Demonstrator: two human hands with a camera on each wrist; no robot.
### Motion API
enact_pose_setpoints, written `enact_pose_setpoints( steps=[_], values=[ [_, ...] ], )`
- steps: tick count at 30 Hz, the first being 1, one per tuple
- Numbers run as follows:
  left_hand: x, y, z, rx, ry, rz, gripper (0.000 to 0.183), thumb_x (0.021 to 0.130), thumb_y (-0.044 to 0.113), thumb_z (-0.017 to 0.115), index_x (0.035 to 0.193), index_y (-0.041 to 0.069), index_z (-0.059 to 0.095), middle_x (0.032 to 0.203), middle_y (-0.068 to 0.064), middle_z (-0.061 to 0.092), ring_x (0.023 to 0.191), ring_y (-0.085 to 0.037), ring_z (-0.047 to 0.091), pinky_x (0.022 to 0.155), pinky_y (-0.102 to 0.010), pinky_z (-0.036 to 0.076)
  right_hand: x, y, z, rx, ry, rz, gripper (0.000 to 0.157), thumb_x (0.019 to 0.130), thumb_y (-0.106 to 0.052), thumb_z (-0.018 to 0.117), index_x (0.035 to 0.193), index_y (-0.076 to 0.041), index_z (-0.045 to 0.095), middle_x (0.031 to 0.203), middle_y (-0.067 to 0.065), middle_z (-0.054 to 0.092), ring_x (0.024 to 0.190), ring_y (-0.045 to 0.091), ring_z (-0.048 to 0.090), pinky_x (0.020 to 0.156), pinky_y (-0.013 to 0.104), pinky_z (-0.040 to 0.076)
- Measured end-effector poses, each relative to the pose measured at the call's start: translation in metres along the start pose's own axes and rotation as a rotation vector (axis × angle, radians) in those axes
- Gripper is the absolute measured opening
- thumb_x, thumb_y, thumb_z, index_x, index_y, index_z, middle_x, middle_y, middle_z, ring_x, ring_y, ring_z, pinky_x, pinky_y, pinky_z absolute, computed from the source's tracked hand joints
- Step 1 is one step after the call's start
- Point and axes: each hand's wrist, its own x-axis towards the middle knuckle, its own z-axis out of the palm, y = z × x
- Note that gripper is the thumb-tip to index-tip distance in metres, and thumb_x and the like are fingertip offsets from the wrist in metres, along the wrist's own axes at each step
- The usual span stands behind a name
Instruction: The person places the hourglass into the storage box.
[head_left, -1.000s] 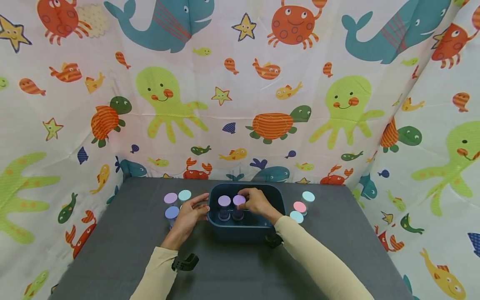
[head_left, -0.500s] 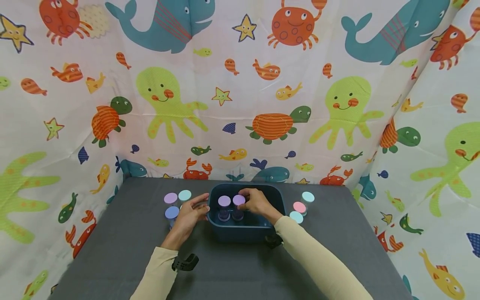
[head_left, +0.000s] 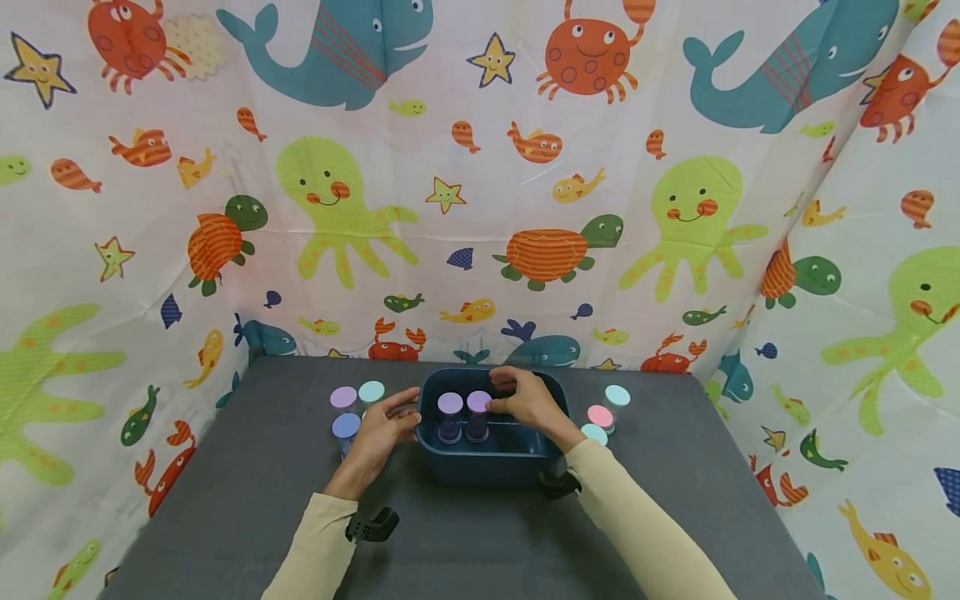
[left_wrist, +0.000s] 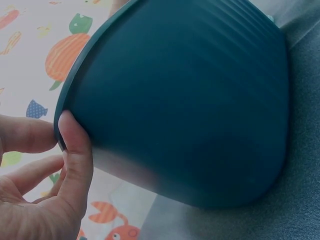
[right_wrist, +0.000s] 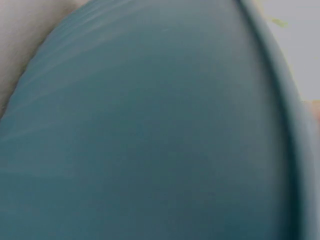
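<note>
A dark blue plastic bin (head_left: 487, 471) stands in the middle of the table. My left hand (head_left: 378, 437) pinches its left rim; in the left wrist view the thumb (left_wrist: 77, 150) lies against the outer wall, with a finger at the edge. Two small clear jars with purple lids stand side by side inside: the left jar (head_left: 450, 404) and the right jar (head_left: 478, 402). Over the bin, my right hand (head_left: 528, 404) is just right of the right jar, fingers spread from its lid and thumb tip close to it. The bin's wall (right_wrist: 150, 125) fills most of the right wrist view.
Left of the bin stand jars with a purple lid (head_left: 344, 397), a mint lid (head_left: 371, 392) and a blue lid (head_left: 347, 426), partly behind my left hand. To its right are a pink-lidded jar (head_left: 601, 416) and two mint-lidded ones. A sea-animal curtain (head_left: 480, 208) hangs behind.
My right hand has let go of the right purple-lidded jar and moved slightly right and up, leaving the jar standing in the bin. The left hand stays at the rim.
</note>
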Motion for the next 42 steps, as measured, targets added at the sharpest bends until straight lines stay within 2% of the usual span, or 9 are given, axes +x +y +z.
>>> enact_pose_setpoints(
  steps=[4,11,19,24,27,31,34,39,42],
  values=[
    [0.001,0.0,0.0,0.0,-0.01,0.011,0.047,0.093,0.001,0.059,0.139,0.011,0.055,0.137,-0.015,0.054,0.108,-0.028,0.057,0.069,-0.026,0.056,-0.007,-0.002,-0.009,0.048,0.035,-0.022,0.054,0.082,-0.018,0.079,0.132,-0.012,0.06,0.129,0.007,0.065,0.12,0.026,0.061,0.104,0.049,0.046],
    [0.001,-0.001,0.0,-0.006,-0.013,0.014,0.047,0.093,0.001,0.06,0.138,0.011,0.055,0.137,-0.015,0.055,0.102,-0.021,0.058,0.069,-0.025,0.055,-0.02,-0.001,-0.024,0.17,0.086,-0.048,0.05,0.084,-0.017,0.078,0.131,-0.014,0.061,0.13,0.009,0.065,0.12,0.027,0.062,0.098,0.045,0.052],
    [-0.002,0.0,0.0,-0.027,-0.009,0.004,0.047,0.093,0.0,0.06,0.138,0.011,0.055,0.137,-0.017,0.054,0.112,-0.035,0.056,0.068,-0.026,0.056,-0.036,0.003,-0.038,0.236,0.133,-0.048,0.045,0.088,-0.016,0.074,0.131,-0.012,0.06,0.132,0.013,0.063,0.125,0.029,0.058,0.103,0.046,0.048],
    [-0.002,0.0,0.0,-0.027,-0.011,-0.003,0.047,0.093,0.001,0.06,0.138,0.012,0.056,0.139,-0.016,0.054,0.113,-0.034,0.056,0.069,-0.026,0.056,-0.049,0.004,-0.048,0.305,0.165,-0.017,0.046,0.09,-0.012,0.07,0.133,-0.005,0.057,0.135,0.018,0.06,0.128,0.033,0.054,0.107,0.05,0.043],
    [-0.002,-0.001,0.0,-0.027,-0.014,0.0,0.047,0.093,0.001,0.059,0.139,0.012,0.055,0.14,-0.017,0.053,0.113,-0.035,0.055,0.07,-0.026,0.056,-0.055,0.011,-0.055,0.309,0.205,-0.017,0.044,0.092,-0.014,0.069,0.133,-0.007,0.056,0.135,0.017,0.06,0.128,0.031,0.055,0.106,0.049,0.045],
    [-0.002,-0.001,0.0,-0.031,-0.016,0.003,0.047,0.093,0.001,0.059,0.139,0.011,0.055,0.14,-0.018,0.053,0.114,-0.037,0.055,0.069,-0.026,0.056,-0.061,0.027,-0.065,0.279,0.264,-0.053,0.043,0.092,-0.021,0.069,0.132,-0.009,0.057,0.133,0.013,0.061,0.125,0.028,0.057,0.103,0.039,0.049],
    [-0.002,-0.001,0.0,-0.025,-0.016,0.009,0.047,0.093,0.001,0.06,0.139,0.011,0.055,0.14,-0.018,0.054,0.108,-0.029,0.058,0.069,-0.026,0.056,-0.064,0.038,-0.075,0.26,0.307,-0.094,0.045,0.092,-0.022,0.07,0.132,-0.007,0.058,0.131,0.014,0.062,0.122,0.028,0.058,0.098,0.026,0.051],
    [-0.003,0.0,0.0,-0.015,-0.015,0.011,0.048,0.093,0.003,0.061,0.139,0.012,0.055,0.14,-0.017,0.054,0.1,-0.018,0.06,0.07,-0.026,0.056,-0.072,0.049,-0.095,0.245,0.33,-0.113,0.047,0.092,-0.022,0.07,0.133,-0.005,0.057,0.132,0.017,0.062,0.121,0.031,0.058,0.091,0.009,0.046],
    [-0.004,0.001,0.0,-0.013,-0.013,0.007,0.048,0.093,0.003,0.061,0.139,0.012,0.055,0.14,-0.016,0.054,0.103,-0.02,0.06,0.07,-0.026,0.056,-0.075,0.059,-0.105,0.221,0.33,-0.112,0.048,0.092,-0.024,0.069,0.134,-0.006,0.056,0.133,0.017,0.06,0.121,0.031,0.057,0.089,0.005,0.044]
  ],
)
